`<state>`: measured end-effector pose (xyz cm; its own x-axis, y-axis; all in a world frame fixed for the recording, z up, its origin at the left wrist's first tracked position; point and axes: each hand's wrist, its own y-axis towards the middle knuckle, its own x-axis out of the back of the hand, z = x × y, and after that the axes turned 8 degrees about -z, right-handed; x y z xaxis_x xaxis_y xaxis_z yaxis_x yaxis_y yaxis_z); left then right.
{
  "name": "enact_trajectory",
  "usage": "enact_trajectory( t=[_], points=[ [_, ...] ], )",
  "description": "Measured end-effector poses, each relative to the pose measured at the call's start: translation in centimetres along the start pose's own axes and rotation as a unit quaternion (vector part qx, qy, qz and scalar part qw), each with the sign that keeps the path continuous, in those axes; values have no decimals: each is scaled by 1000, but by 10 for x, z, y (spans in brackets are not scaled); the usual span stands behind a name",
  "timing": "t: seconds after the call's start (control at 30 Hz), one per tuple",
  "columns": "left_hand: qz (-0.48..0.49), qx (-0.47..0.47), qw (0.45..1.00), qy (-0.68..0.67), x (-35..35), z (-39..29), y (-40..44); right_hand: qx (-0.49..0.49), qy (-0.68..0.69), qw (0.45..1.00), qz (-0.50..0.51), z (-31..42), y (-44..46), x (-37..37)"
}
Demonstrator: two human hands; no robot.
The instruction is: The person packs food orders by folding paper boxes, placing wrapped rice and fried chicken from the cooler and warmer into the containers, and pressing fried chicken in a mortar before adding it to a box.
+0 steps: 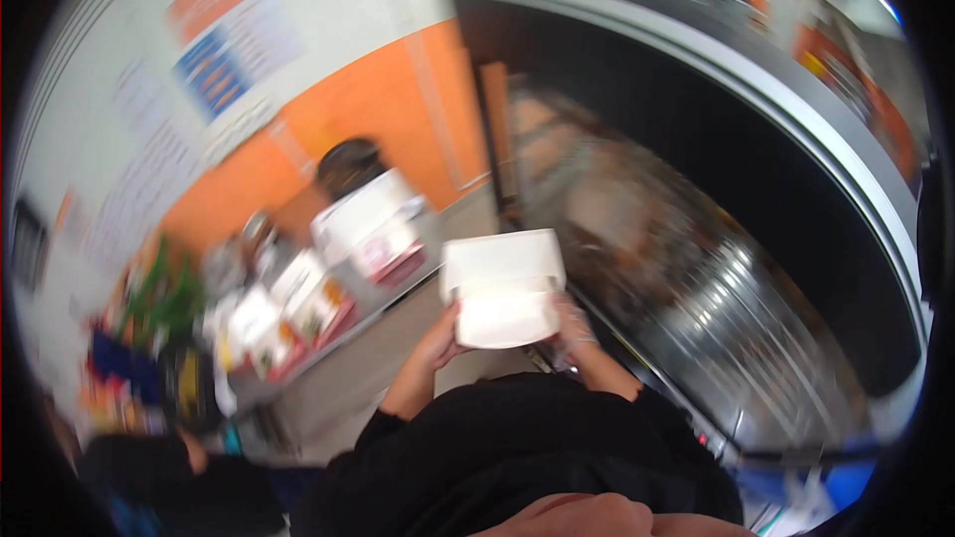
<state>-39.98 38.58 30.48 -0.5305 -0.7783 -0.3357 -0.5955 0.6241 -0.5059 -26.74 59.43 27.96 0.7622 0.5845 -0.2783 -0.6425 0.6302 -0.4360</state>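
An open white takeaway box (pixel 504 283) is held level in front of my body, its lid raised on the far side. My left hand (pixel 443 340) grips the box at its left edge, with the fingers partly under it. At the right edge my right hand (pixel 569 326) grips the same box and seems to wear a clear glove. The inside of the box looks plain white. To the right of the box is a shiny metal display unit (pixel 736 328) with a glass front, and its contents are blurred.
A metal counter (pixel 398 288) along the orange wall holds open boxes (pixel 373 239), (pixel 298 303) with red sides, a dark round container (pixel 350 167) and a green plant (pixel 164 293). Another person's dark sleeve (pixel 139 467) shows at the lower left.
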Motion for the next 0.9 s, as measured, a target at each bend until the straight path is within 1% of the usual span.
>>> enact_trajectory(
  t=[0.03,0.07,0.13,0.17,0.23,0.27,0.33,0.37,0.4,0.47,0.53,0.57,0.6,0.67,0.7,0.73,0.77,0.8,0.87,0.9],
  points=[
    [-13,5,1000,12,1,1,-2,-12,-65,997,50,-6,12,11],
    [-20,14,999,27,5,4,-4,-24,-60,996,54,-16,24,12],
    [-70,6,998,-5,14,12,-7,-97,64,990,78,-16,23,-2],
    [-87,8,996,-6,18,15,-10,-111,46,988,97,-10,21,-8],
    [-119,-6,992,-40,37,25,-15,-135,84,973,169,-4,20,-21],
    [-132,-15,989,-58,49,29,-17,-144,71,970,181,-8,25,-30],
    [-177,-38,981,-77,66,29,-31,-102,-92,980,141,-16,35,-47],
    [-206,-60,973,-80,76,33,-39,-106,-98,978,150,-23,38,-55],
    [-217,-60,970,-88,87,37,-44,-117,-110,972,171,-27,43,-67],
    [-294,-105,938,-149,111,46,-54,-133,-130,962,201,-35,52,-92],
    [-327,-103,928,-144,135,44,-73,-104,-173,951,234,-42,60,-116],
    [-369,-152,907,-131,143,36,-86,-80,-166,947,262,-60,82,-122],
    [-408,-198,884,-114,152,32,-96,-86,-171,946,262,-77,100,-130],
    [-435,-257,852,-137,184,30,-109,99,-187,915,344,-94,133,-165],
    [-454,-263,840,-139,192,17,-118,98,-189,915,343,-88,138,-190],
    [-453,-274,840,-122,203,7,-126,205,-278,881,323,-77,137,-220],
    [-467,-274,832,-116,221,-5,-127,312,-360,829,294,-67,144,-255],
    [-483,-268,826,-113,233,-12,-129,312,-362,829,290,-71,160,-278],
    [-482,-273,823,-125,256,-39,-128,411,-409,755,307,-85,197,-328],
    [-486,-273,819,-138,267,-47,-126,411,-412,753,306,-82,203,-352]
  ],
)
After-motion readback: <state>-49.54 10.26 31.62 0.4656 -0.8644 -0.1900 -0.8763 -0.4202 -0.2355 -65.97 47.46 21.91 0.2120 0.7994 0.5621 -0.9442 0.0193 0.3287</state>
